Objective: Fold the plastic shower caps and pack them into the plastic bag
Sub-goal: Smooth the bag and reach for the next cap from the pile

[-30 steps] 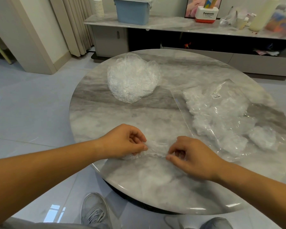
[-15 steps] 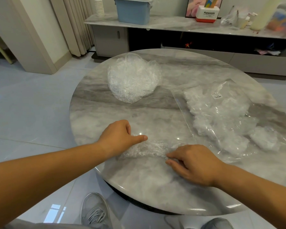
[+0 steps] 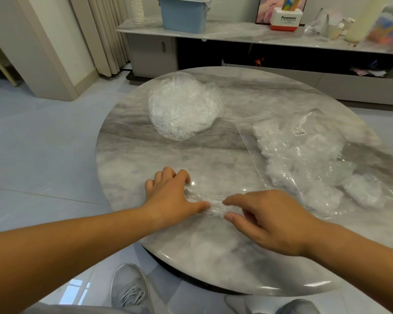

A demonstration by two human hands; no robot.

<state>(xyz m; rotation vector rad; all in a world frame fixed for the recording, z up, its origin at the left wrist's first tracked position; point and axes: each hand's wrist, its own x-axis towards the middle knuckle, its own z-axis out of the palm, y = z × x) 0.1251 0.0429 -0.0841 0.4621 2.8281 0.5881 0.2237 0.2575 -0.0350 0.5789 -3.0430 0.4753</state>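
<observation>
1. Transparent crinkled plastic shower cap (image 3: pixel 211 206): gathered into a narrow band, lying flat on the round grey-veined marble table (image 3: pixel 145 143) near its front edge, directly between the two hands.
2. Long axis: runs left to right across the view, with the right end set slightly nearer the person. No distinct head or tail visible. Left end under the left hand, right end toward the right hand.
3. Left hand (image 3: pixel 173 196): palm down, fingers straight and spread, pressing the left end onto the table. Thumb stretched along the band's near side. Nothing held in a curl.
4. Right hand (image 3: pixel 270 220): forefinger and thumb bracketing the right end, one on the far side, one on the near side. Remaining fingers loosely curled. Closure of the pinch on the film: cannot tell.
5. Governing relation, as judged: lies just ahead of the right fingertips, extending leftward. Right hand nearer the free end, so probably the one to carry the next fold leftward along the axis.
6. Clear plastic bag (image 3: pixel 304 159) with white folded caps inside: on the table to the right, near the right hand. Opening not discernible.
7. Heap of unfolded caps (image 3: pixel 182 107): on the far side of the table, well apart from both hands.
</observation>
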